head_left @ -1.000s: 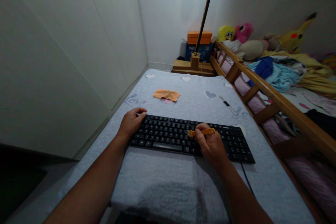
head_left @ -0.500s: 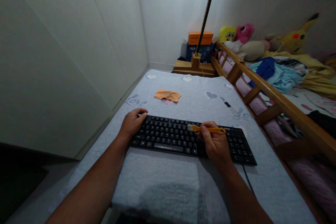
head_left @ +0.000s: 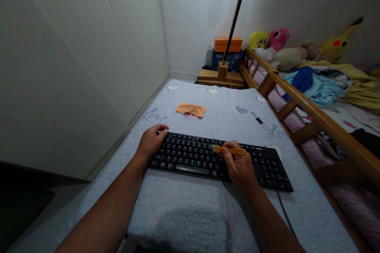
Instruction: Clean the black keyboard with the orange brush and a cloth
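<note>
A black computer keyboard [head_left: 187, 154] lies flat on the light blue quilted cover [head_left: 178, 201]. My left hand [head_left: 152, 140] grips the keyboard's left end, thumb along the upper corner and fingers over the far edge. Over the right-middle keys, my right hand [head_left: 239, 164] pinches a small brush [head_left: 237, 151] with a yellow-orange handle. Its pale bristles point left and appear to touch the keys near the upper middle. The palm hides some keys beneath it.
Beyond the keyboard lies an orange cloth [head_left: 190, 109]. Metal tweezers [head_left: 261, 122] with a black band rest at the right. A wooden bed rail [head_left: 320, 120] runs along the right side, and a white cabinet [head_left: 89, 67] stands at the left. The keyboard's cable [head_left: 285, 211] trails toward me.
My right hand has shifted slightly left over the keyboard, and the brush has tilted, its bristles now lower on the keys. My left hand keeps its hold. The whole view has shifted slightly.
</note>
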The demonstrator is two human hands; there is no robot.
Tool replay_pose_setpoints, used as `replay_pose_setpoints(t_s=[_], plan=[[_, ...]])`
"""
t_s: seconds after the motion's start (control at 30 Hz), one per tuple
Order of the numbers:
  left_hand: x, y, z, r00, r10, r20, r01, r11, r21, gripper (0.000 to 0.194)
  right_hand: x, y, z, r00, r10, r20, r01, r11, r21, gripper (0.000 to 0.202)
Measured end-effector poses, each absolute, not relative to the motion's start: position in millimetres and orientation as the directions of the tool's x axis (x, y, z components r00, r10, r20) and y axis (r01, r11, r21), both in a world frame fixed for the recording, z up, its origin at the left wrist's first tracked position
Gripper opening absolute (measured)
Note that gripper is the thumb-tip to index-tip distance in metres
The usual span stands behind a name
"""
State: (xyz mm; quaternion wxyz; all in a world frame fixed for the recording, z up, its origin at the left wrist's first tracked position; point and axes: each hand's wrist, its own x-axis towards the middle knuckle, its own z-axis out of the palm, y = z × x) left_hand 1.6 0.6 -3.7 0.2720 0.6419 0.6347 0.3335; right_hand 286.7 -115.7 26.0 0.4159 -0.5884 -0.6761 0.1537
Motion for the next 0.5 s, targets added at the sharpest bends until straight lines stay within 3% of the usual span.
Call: replay_pose_setpoints(t_s=[0.23,0.5], plan=[[2.3,-0.1,-3.0,-0.029,0.997,0.076,0.630,-0.040,0.776,0.038,285.0,-114.7,25.4,0.034,0.922,0.385,0.687,0.258,-0.680,0.019],[1.8,0.3,-3.4,-0.036,0.997,0.069,0.621,-0.032,0.783,0.037,289.6,-116.8,21.8,0.141,0.920,0.366,0.542,0.238,-0.806,0.021]])
